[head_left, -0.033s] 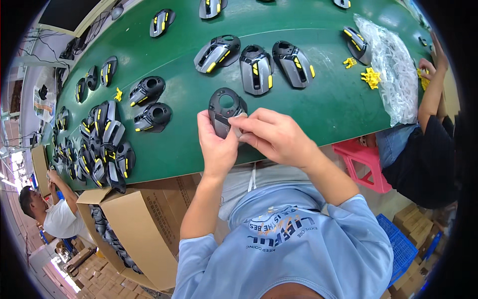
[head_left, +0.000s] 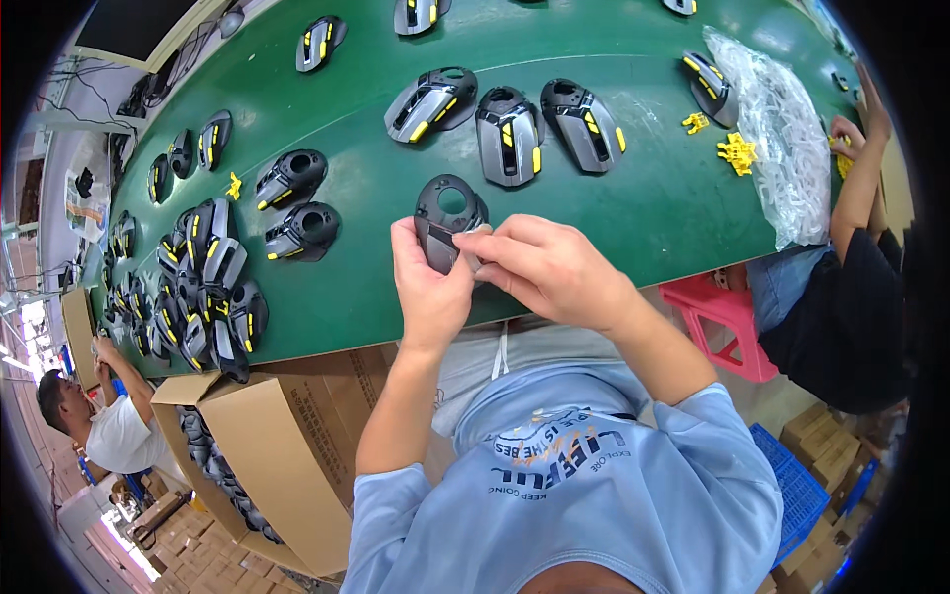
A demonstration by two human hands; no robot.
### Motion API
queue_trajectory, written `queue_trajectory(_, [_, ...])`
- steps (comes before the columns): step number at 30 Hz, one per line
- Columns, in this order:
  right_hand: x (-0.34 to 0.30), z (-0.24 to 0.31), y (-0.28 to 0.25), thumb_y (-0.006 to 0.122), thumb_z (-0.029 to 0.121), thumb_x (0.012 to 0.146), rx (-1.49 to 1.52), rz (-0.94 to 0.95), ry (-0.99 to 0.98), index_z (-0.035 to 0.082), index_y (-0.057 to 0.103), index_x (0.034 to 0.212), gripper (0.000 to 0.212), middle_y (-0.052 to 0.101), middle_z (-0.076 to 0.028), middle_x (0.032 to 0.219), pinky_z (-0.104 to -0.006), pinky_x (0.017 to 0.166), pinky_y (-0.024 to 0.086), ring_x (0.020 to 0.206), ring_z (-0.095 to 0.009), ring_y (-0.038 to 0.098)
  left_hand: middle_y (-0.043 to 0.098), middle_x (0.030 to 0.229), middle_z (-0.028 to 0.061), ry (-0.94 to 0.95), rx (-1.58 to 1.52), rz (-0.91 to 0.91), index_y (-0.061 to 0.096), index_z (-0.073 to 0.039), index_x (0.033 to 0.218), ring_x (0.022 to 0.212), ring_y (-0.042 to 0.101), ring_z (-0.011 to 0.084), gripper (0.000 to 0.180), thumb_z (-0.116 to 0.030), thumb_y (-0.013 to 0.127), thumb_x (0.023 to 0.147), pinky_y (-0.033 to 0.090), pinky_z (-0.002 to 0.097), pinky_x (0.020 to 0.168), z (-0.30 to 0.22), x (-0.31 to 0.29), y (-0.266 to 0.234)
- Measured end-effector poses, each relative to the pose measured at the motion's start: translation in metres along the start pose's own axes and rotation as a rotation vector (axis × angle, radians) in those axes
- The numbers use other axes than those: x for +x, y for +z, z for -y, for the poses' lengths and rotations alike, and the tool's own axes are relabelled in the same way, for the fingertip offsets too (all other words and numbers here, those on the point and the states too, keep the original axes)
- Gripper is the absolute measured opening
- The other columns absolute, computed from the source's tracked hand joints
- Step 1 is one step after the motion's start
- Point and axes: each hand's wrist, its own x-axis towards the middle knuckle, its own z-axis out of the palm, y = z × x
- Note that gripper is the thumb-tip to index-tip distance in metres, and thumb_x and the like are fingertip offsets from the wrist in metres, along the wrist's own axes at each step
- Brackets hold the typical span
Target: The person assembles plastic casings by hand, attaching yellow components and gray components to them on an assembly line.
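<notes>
Left hand (head_left: 435,294) clasps a dark shell (head_left: 442,226), seemingly to steady it. Right hand (head_left: 554,267) pinches at its four o'clock edge; item pinched cannot be determined.

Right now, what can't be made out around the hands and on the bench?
All in the head view:
- Lower end of the held shell: hidden by the left hand.
- What the right hand pinches, if anything: covered by the hand itself.
- Top-edge shell: cut off by the picture's upper edge.
- Cardboard box, deeper contents: hidden by its side.
</notes>
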Motion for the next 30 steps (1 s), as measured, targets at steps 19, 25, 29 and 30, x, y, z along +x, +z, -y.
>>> queue_trajectory(19, [0.017, -0.028, -0.022, 0.073, 0.0, 0.086, -0.024, -0.086, -0.152, 0.006, 0.073, 0.11, 0.025, 0.075, -0.009, 0.1, -0.0361, 0.072, 0.057, 0.09, -0.026, 0.073, 0.068, 0.088, 0.0104, 0.025, 0.334, 0.11, 0.048, 0.0, 0.108, 0.079, 0.066, 0.0142, 0.048, -0.021, 0.085, 0.086, 0.055, 0.0314, 0.07, -0.015, 0.003, -0.014])
queue_trajectory(25, [0.039, -0.033, -0.043, 0.076, 0.006, 0.074, -0.296, 0.205, -0.405, 0.016, 0.073, 0.103, 0.03, 0.062, -0.001, 0.088, -0.0356, 0.062, 0.053, 0.079, -0.02, 0.062, 0.067, 0.088, 0.0144, -0.068, 0.468, 0.285, 0.049, 0.001, 0.107, 0.08, 0.067, 0.0199, 0.05, -0.027, 0.084, 0.084, 0.054, 0.0346, 0.071, -0.04, 0.007, -0.02])
queue_trajectory(29, [0.045, -0.036, -0.036, 0.076, 0.015, 0.076, -0.293, 0.334, -0.43, 0.015, 0.071, 0.098, 0.023, 0.059, -0.001, 0.085, -0.0371, 0.061, 0.053, 0.081, -0.022, 0.062, 0.067, 0.089, 0.0186, -0.106, 0.551, 0.331, 0.049, 0.002, 0.108, 0.081, 0.068, 0.0249, 0.054, -0.029, 0.083, 0.082, 0.055, 0.0388, 0.072, -0.044, 0.006, -0.017])
queue_trajectory(30, [0.046, -0.036, -0.032, 0.076, 0.014, 0.075, -0.259, 0.326, -0.428, 0.015, 0.072, 0.099, 0.025, 0.06, -0.001, 0.085, -0.0373, 0.061, 0.054, 0.081, -0.022, 0.062, 0.067, 0.089, 0.0186, -0.104, 0.55, 0.327, 0.049, 0.002, 0.108, 0.081, 0.068, 0.0249, 0.054, -0.029, 0.083, 0.082, 0.055, 0.0388, 0.072, -0.042, 0.006, -0.017])
